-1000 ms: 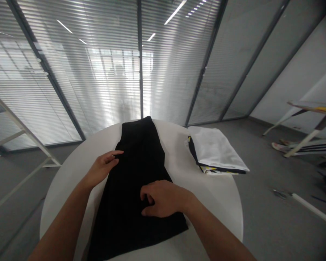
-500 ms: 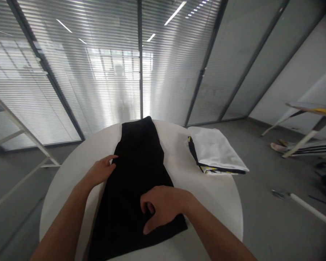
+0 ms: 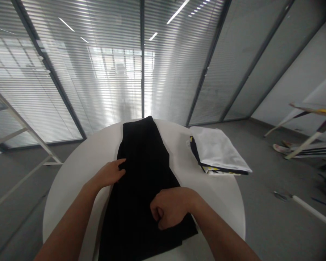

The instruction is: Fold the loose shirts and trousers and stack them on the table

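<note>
A long black garment (image 3: 142, 156) lies flat and lengthwise on a round white table (image 3: 70, 181). My left hand (image 3: 109, 173) rests on its left edge, fingers extended over the cloth. Lower down, my right hand (image 3: 170, 208) is curled into a fist on the garment's lower right part, with the cloth bunched under it. A folded white garment (image 3: 217, 150) with black trim and yellow-printed layers beneath lies on the table to the right, apart from both hands.
A white metal frame (image 3: 21, 132) stands at the left beyond the table. A low stand (image 3: 315, 125) and striped cloth (image 3: 312, 150) are at the far right. A white rod (image 3: 312, 212) lies on the grey floor. Glass partitions with blinds run behind.
My right hand has closed further and moved right, pulling the garment's lower edge rightward. My left hand has slid slightly down the garment's edge.
</note>
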Action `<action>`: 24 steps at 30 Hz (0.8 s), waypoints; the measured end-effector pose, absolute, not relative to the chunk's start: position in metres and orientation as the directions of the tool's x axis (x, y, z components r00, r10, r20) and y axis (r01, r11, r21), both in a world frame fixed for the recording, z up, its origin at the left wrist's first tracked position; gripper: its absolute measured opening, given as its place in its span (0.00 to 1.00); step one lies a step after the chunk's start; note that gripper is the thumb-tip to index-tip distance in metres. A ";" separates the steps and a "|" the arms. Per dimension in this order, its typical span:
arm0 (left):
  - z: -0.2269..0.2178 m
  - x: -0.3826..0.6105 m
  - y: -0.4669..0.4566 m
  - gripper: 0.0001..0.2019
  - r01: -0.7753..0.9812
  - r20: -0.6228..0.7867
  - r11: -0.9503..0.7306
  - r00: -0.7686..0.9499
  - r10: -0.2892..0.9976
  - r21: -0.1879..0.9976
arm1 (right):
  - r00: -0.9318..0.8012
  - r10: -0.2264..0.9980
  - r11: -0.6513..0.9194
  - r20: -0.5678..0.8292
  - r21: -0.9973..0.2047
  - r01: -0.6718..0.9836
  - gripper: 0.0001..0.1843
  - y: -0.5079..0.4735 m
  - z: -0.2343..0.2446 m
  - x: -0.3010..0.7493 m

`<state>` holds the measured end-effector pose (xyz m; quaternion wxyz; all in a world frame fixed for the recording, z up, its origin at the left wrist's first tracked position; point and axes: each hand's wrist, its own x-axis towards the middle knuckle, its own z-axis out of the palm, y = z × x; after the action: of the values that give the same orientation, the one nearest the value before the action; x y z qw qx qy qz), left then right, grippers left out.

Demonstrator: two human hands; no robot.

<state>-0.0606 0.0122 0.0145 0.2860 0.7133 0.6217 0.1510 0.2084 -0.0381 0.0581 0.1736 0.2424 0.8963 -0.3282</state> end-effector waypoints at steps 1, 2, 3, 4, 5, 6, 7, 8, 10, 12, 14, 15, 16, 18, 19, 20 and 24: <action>0.015 -0.061 0.012 0.30 0.797 -0.125 -0.066 0.175 0.977 0.600 | -0.833 0.360 0.655 -0.420 -0.521 0.546 0.13 -0.040 0.060 0.207; 0.014 -0.061 0.013 0.31 0.791 -0.112 -0.068 0.170 0.979 0.608 | -0.844 0.399 0.648 -0.360 -0.540 0.537 0.16 -0.042 0.061 0.204; 0.014 -0.062 0.013 0.32 0.781 -0.105 -0.066 0.166 0.981 0.621 | -0.853 0.428 0.649 -0.298 -0.556 0.520 0.18 -0.045 0.062 0.201; 0.014 -0.063 0.014 0.33 0.769 -0.104 -0.058 0.160 0.982 0.637 | -0.864 0.442 0.659 -0.242 -0.565 0.496 0.19 -0.048 0.061 0.197; 0.014 -0.064 0.014 0.33 0.755 -0.105 -0.049 0.155 0.982 0.654 | -0.876 0.441 0.678 -0.197 -0.567 0.469 0.20 -0.051 0.060 0.193; 0.015 -0.065 0.014 0.34 0.740 -0.106 -0.042 0.151 0.983 0.671 | -0.888 0.430 0.702 -0.162 -0.559 0.442 0.21 -0.055 0.058 0.188; 0.015 -0.064 0.014 0.34 0.725 -0.101 -0.038 0.147 0.984 0.687 | -0.900 0.414 0.726 -0.138 -0.545 0.418 0.23 -0.059 0.055 0.184; 0.015 -0.064 0.014 0.34 0.710 -0.093 -0.038 0.144 0.985 0.703 | -0.910 0.397 0.751 -0.121 -0.526 0.398 0.25 -0.063 0.052 0.179; 0.016 -0.062 0.013 0.34 0.683 -0.077 -0.037 0.136 0.988 0.730 | -0.924 0.370 0.802 -0.094 -0.469 0.369 0.30 -0.070 0.045 0.171; 0.016 -0.060 0.013 0.34 0.667 -0.075 -0.032 0.131 0.989 0.744 | -0.937 0.340 0.849 -0.081 -0.401 0.343 0.31 -0.075 0.038 0.164; 0.016 -0.059 0.013 0.31 0.675 -0.068 -0.034 0.125 0.990 0.737 | -0.948 0.305 0.883 -0.091 -0.345 0.318 0.21 -0.078 0.034 0.160; 0.016 -0.060 0.014 0.30 0.686 -0.055 -0.045 0.124 0.991 0.727 | -0.951 0.292 0.894 -0.098 -0.324 0.308 0.17 -0.079 0.033 0.159; 0.015 -0.060 0.014 0.28 0.698 -0.037 -0.062 0.126 0.991 0.713 | -0.954 0.282 0.902 -0.102 -0.309 0.300 0.14 -0.079 0.034 0.158; 0.015 -0.060 0.015 0.26 0.726 0.003 -0.098 0.131 0.991 0.681 | -0.956 0.279 0.907 -0.085 -0.304 0.292 0.12 -0.079 0.036 0.157; 0.015 -0.061 0.016 0.26 0.741 0.023 -0.114 0.132 0.991 0.662 | -0.957 0.284 0.902 -0.063 -0.322 0.289 0.11 -0.079 0.039 0.157; 0.015 -0.061 0.017 0.26 0.755 0.039 -0.126 0.132 0.990 0.644 | -0.956 0.289 0.890 -0.039 -0.357 0.284 0.11 -0.079 0.041 0.158; 0.015 -0.066 0.020 0.25 0.797 0.066 -0.137 0.122 0.990 0.588 | -0.941 0.337 0.773 0.044 -0.583 0.249 0.10 -0.082 0.048 0.157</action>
<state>-0.0658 0.0195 0.0151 0.2111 0.7186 0.6219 0.2287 0.1574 -0.0823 0.0481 -0.0730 0.1561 0.9387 -0.2986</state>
